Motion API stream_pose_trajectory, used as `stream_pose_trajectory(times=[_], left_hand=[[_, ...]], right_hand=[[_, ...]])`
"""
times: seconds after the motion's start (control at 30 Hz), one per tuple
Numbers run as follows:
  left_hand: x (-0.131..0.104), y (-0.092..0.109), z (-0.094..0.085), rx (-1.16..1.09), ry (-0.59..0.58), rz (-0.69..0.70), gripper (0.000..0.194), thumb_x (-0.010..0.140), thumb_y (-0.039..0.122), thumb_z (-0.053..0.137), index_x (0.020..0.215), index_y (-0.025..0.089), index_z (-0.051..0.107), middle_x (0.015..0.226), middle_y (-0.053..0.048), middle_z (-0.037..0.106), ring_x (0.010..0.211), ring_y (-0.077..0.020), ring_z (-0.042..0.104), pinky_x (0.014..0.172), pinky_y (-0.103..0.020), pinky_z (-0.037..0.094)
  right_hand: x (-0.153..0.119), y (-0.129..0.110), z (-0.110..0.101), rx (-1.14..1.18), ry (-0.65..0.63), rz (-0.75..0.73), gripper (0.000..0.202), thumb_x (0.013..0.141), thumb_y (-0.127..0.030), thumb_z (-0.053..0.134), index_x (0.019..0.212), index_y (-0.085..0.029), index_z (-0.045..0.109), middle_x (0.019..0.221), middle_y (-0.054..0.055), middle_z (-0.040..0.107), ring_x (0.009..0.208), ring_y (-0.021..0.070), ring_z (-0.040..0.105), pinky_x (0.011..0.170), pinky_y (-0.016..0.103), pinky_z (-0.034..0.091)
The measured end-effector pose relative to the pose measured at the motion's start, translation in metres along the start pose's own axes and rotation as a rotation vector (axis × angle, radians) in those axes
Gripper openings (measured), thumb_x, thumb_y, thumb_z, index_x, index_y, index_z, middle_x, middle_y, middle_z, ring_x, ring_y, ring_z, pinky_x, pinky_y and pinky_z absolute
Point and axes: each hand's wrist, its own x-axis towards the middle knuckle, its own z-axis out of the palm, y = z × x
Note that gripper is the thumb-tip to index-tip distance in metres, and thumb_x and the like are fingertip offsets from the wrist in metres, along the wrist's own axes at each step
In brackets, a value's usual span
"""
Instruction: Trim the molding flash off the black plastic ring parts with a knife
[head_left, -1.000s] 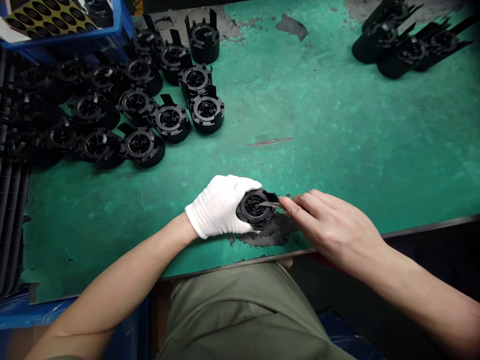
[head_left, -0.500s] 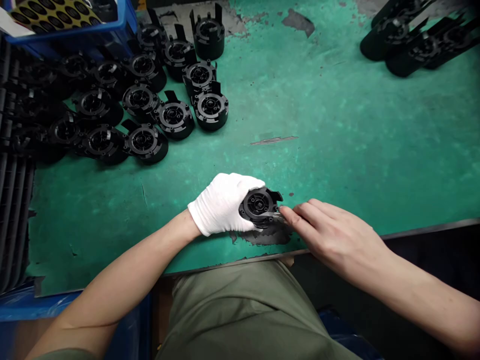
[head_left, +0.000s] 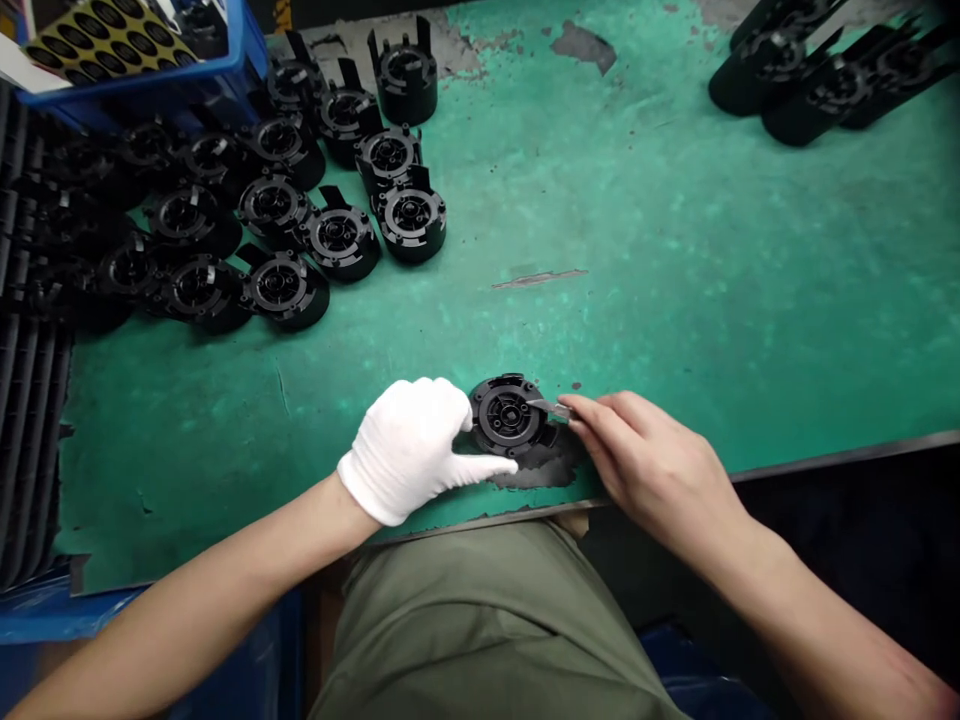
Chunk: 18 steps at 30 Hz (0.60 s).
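White glove fabric is covering the left hand (head_left: 411, 447), whose thumb and fingers are spreading wide at the left side of a black round part (head_left: 510, 413). That part is sitting near the near edge of the green table (head_left: 645, 290). The bare right hand (head_left: 651, 450) is pinching a metal blade (head_left: 555, 408), its tip pointing left over the part. Similar black housings (head_left: 341, 235) are crowding the far left.

The left hand (head_left: 409, 452), in a white knitted-cloth glove, has its knuckles up, fingers curled and the thumb stretched out to the right, apart from the fingertips. The bare left forearm (head_left: 232, 585) slants up from the lower left. The bare right hand (head_left: 652, 445) points left, thumb and forefinger pinched together, the other fingers bent. The bare right forearm (head_left: 817, 600) slants up from the lower right.
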Motion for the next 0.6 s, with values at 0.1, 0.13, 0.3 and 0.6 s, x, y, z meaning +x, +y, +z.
stream_pose_trajectory(times=[0.1,0.13,0.3,0.6], left_hand=[[0.005,-0.006,-0.01,-0.109,0.004,0.071,0.072,0.085,0.093,0.069,0.085,0.022,0.062,0.075,-0.004,0.066,0.07,-0.0225,0.067,0.068,-0.038,0.052],[0.01,-0.01,-0.009,-0.179,0.02,0.104,0.075,0.081,0.094,0.072,0.095,0.02,0.065,0.087,-0.008,0.072,0.08,-0.0256,0.072,0.075,-0.04,0.057],[0.044,-0.028,0.013,-0.413,-0.071,0.331,0.113,0.069,0.086,0.09,0.15,0.016,0.053,0.141,-0.022,0.072,0.131,-0.0403,0.072,0.114,-0.054,0.057],[0.051,-0.031,0.028,-0.444,-0.175,0.344,0.094,0.08,0.075,0.085,0.149,0.019,0.055,0.133,-0.017,0.078,0.122,-0.0376,0.079,0.109,-0.051,0.06]], right_hand=[[0.002,0.007,-0.002,0.02,0.013,-0.03,0.028,0.111,-0.02,0.062,0.138,-0.015,0.067,0.104,0.008,0.072,0.086,0.0194,0.067,0.069,0.031,0.049],[0.002,0.009,-0.004,0.035,0.012,-0.04,0.028,0.111,-0.02,0.063,0.138,-0.014,0.067,0.105,0.009,0.072,0.086,0.0193,0.067,0.071,0.031,0.05],[0.001,0.011,-0.009,-0.016,-0.006,-0.086,0.027,0.11,-0.021,0.065,0.137,-0.016,0.067,0.103,0.008,0.072,0.085,0.0195,0.065,0.07,0.032,0.047],[0.003,0.001,-0.006,-0.076,0.01,-0.105,0.029,0.107,-0.013,0.063,0.136,-0.011,0.068,0.098,0.008,0.07,0.079,0.0202,0.06,0.065,0.034,0.041]])
